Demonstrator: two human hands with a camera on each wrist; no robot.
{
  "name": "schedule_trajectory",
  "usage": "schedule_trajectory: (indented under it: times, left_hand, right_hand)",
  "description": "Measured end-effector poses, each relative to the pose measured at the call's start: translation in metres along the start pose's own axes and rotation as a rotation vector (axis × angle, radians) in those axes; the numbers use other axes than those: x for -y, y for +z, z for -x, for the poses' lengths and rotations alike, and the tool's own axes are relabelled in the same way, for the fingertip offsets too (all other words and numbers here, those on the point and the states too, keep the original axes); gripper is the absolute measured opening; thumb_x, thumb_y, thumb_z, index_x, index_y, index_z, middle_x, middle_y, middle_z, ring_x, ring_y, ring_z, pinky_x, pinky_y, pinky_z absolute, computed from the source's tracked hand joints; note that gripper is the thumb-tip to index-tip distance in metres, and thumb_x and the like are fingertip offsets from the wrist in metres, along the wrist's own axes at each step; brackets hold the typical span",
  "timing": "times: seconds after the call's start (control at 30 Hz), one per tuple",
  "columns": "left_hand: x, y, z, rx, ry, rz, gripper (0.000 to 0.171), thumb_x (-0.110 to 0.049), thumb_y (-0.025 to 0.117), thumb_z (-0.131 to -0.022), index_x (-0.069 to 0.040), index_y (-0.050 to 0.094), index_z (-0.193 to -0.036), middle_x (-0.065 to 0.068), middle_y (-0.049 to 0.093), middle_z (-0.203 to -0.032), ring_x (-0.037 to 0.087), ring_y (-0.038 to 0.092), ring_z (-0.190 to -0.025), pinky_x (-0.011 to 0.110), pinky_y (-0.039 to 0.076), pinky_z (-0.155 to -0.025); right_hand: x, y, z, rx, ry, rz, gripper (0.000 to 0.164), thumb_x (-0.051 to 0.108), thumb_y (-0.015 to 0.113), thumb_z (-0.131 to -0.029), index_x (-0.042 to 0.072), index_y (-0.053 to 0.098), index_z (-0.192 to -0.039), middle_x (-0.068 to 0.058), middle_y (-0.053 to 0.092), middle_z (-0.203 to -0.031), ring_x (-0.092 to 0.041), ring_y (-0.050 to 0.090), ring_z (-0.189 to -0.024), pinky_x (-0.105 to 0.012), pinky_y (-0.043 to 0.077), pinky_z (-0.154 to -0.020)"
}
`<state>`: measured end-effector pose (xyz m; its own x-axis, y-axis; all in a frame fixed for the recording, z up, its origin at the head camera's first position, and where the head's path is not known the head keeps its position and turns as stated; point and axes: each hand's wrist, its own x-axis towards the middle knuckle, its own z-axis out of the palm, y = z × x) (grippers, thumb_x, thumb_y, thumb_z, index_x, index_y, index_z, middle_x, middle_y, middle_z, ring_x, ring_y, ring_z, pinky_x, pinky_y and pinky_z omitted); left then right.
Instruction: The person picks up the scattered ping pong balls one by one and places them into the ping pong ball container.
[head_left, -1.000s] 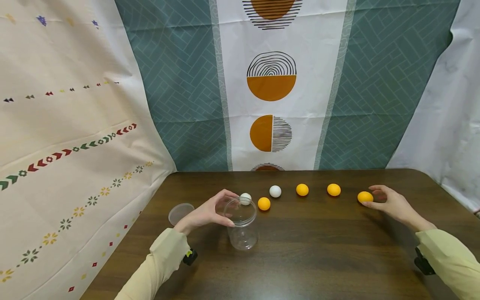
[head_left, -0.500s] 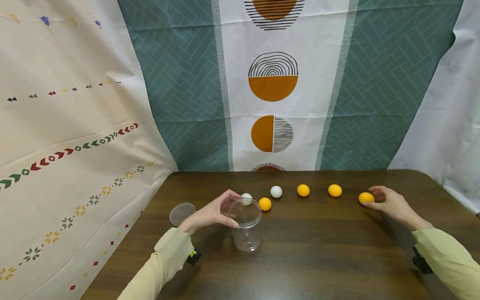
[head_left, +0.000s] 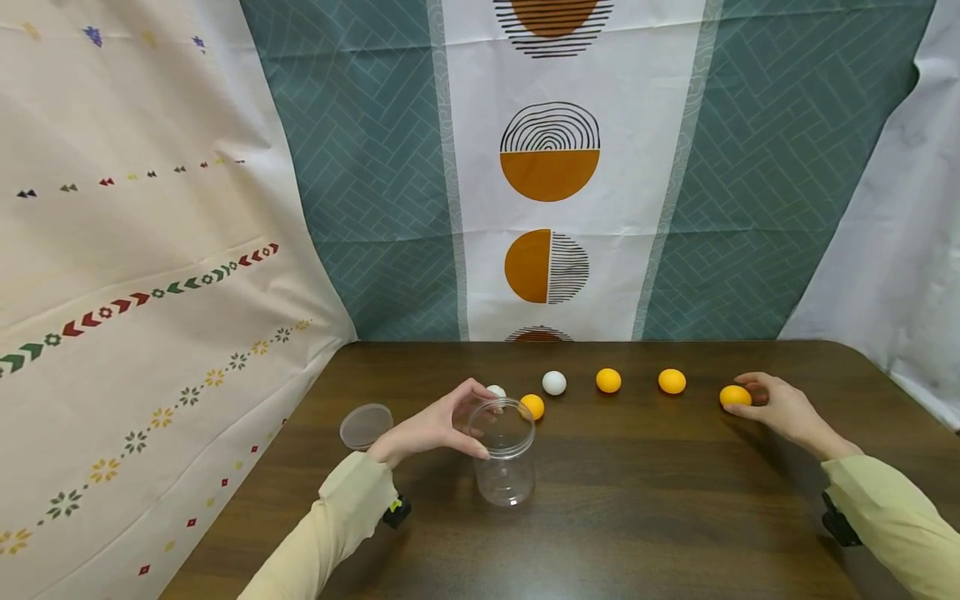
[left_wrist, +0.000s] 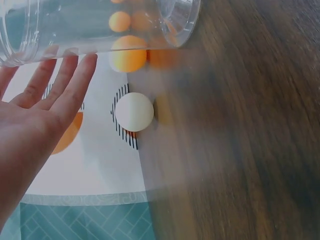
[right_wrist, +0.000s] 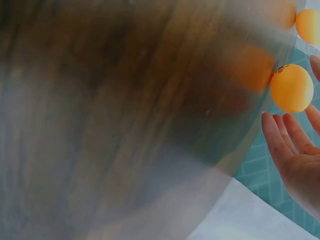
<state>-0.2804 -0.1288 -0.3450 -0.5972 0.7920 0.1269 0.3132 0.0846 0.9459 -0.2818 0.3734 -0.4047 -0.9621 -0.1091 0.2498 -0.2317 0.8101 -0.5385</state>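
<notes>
Left hand (head_left: 429, 427): thumb and fingers curved round one clear jar (head_left: 506, 479), right of one lid (head_left: 366, 426). Right hand (head_left: 791, 414): half open about one orange ball (head_left: 735, 397), contact unclear. Three other orange balls (head_left: 608, 381) and two white balls (head_left: 554, 382) rest on the desk (head_left: 637, 508).

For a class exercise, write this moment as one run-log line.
left hand: holds clear jar; right hand: beside rightmost orange ball; lid: off, on table

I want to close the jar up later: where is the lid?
In the head view, the lid lies on the table at left, beside the left hand and left of the clear jar.
</notes>
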Motion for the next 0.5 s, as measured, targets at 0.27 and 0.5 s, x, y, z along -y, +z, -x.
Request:
schedule_trajectory:
  times: [0.27,0.5]
  left_hand:
    - [-0.0006,0.0044,-0.0045,0.0,-0.001,-0.034,0.062,0.002,0.072,-0.073,0.002,0.034,-0.122,0.025,0.038,-0.125,0.038,0.043,-0.112,0.042,0.041,-0.086]
    - [-0.002,0.0099,-0.0083,0.004,0.005,-0.009,0.061,0.004,0.072,-0.073,0.004,0.033,-0.119,0.024,0.036,-0.125,0.04,0.041,-0.113,0.05,0.038,-0.088]
  right_hand:
    - [0.0002,0.0019,-0.0038,0.004,-0.024,0.024,0.053,0.027,0.068,-0.081,-0.011,0.048,-0.113,-0.036,0.048,-0.106,-0.046,0.052,-0.089,-0.056,0.041,-0.073]
    - [-0.0017,0.0035,-0.0065,0.0,-0.039,0.037,0.049,0.025,0.07,-0.08,-0.01,0.051,-0.109,-0.033,0.052,-0.101,-0.043,0.053,-0.086,-0.054,0.041,-0.072]
